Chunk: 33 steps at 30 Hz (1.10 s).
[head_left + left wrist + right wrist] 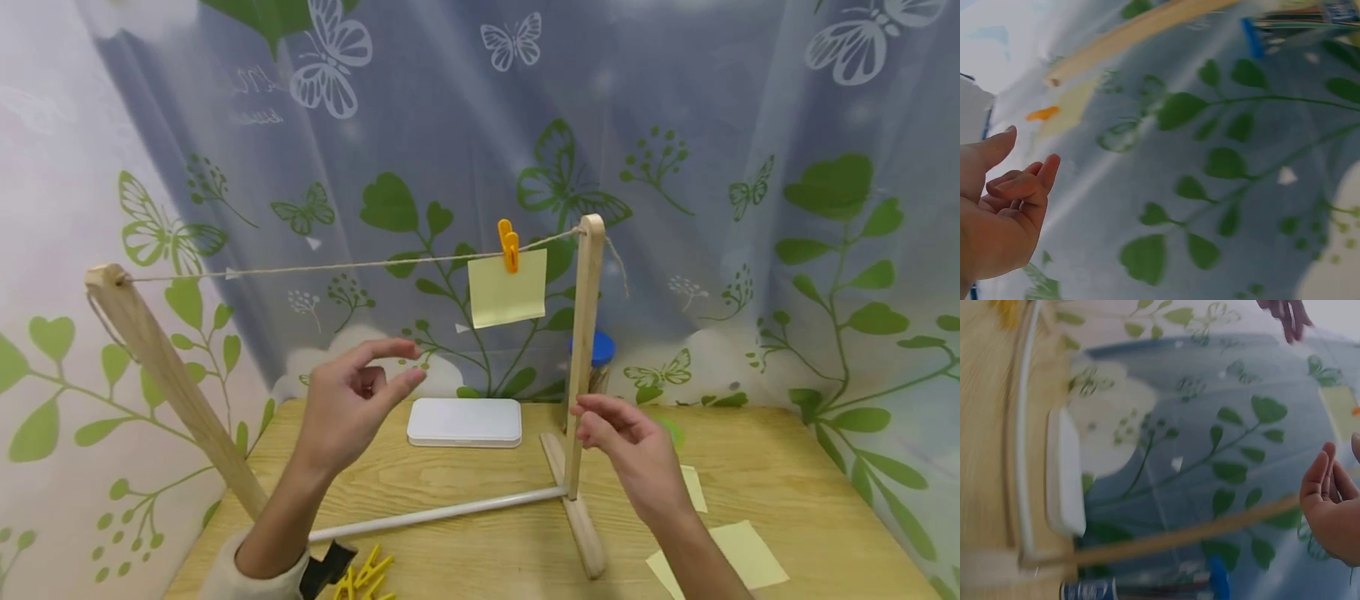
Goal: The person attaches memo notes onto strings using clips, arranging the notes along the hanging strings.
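A yellow square paper note (507, 293) hangs from a twine line (337, 268), pinned by an orange clothespin (510, 247) near the right wooden post (584, 350). My left hand (347, 410) is raised below the line, left of the note, thumb and forefinger apart with nothing between them. Loosely bent fingers show on my right hand (633, 446), in front of the right post's lower part; it holds nothing visible. In the left wrist view, the clothespin (1043, 114) and note (1072, 109) appear beyond the left hand (1010, 206). The right wrist view shows the right hand (1332, 506) with bent fingers.
Several yellow clothespins (367, 575) lie at the table's front left. More yellow paper (742, 554) lies at the right. A white flat case (464, 422) sits at the back. A white rod (442, 515) joins the posts low down. A blue-lidded container (602, 348) stands behind the right post.
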{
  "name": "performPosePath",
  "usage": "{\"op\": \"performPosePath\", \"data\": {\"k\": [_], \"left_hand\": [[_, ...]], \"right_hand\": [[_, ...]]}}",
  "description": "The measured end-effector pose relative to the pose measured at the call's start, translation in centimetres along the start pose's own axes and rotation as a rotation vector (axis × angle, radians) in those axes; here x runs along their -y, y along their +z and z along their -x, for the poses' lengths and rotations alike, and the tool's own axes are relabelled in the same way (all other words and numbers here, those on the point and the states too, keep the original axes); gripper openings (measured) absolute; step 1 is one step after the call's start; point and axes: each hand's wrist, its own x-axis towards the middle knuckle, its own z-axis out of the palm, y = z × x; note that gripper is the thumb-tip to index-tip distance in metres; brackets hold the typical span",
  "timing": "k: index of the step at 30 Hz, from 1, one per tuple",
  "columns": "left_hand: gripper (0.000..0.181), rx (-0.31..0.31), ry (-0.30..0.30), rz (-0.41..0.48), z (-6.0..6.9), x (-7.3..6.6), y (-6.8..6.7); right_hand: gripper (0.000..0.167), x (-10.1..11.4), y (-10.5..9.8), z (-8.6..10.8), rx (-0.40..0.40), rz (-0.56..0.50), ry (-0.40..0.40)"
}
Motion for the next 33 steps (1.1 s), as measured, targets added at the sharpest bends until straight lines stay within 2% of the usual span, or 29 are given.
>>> {"op": "performPosePath", "data": {"k": [3, 8, 11, 14, 19, 21, 24, 28, 33], "left_hand": [[0.021, 0.048, -0.091, -0.064, 1.7, 2.9, -0.3], [0.024, 0.11, -0.28, -0.117, 4.6, 7.5, -0.2], [0.027, 0.154, -0.385, -0.177, 6.1, 9.4, 0.0], [0.025, 0.195, -0.467, -0.22, 7.4, 10.8, 0.1], [0.023, 0.258, -0.543, -0.281, 9.2, 12.9, 0.0], [0.023, 0.278, -0.555, -0.313, 10.0, 13.8, -0.1], [0.022, 0.316, -0.568, -0.358, 11.3, 15.1, -0.2], [0.022, 0.365, -0.587, -0.374, 13.1, 16.4, 0.0], [0.022, 0.406, -0.618, -0.398, 14.6, 17.6, 0.4]], "right_hand": [[0.034, -1.0, -2.6, 0.6, 0.03, 0.136, 0.013], [0.043, -3.3, -6.8, 0.8, 0.073, 0.451, 0.069], [0.043, -4.6, -8.6, 0.8, 0.077, 0.619, 0.082], [0.044, -5.8, -10.2, 0.7, 0.067, 0.732, 0.108], [0.048, -7.6, -12.6, 0.8, 0.049, 0.876, 0.179], [0.05, -8.2, -13.7, 0.8, 0.048, 0.919, 0.209], [0.053, -8.8, -15.2, 0.9, 0.045, 0.957, 0.254], [0.055, -9.7, -16.8, 1.0, 0.028, 0.992, 0.305], [0.057, -10.5, -18.0, 1.0, 0.023, 1.035, 0.351]]}}
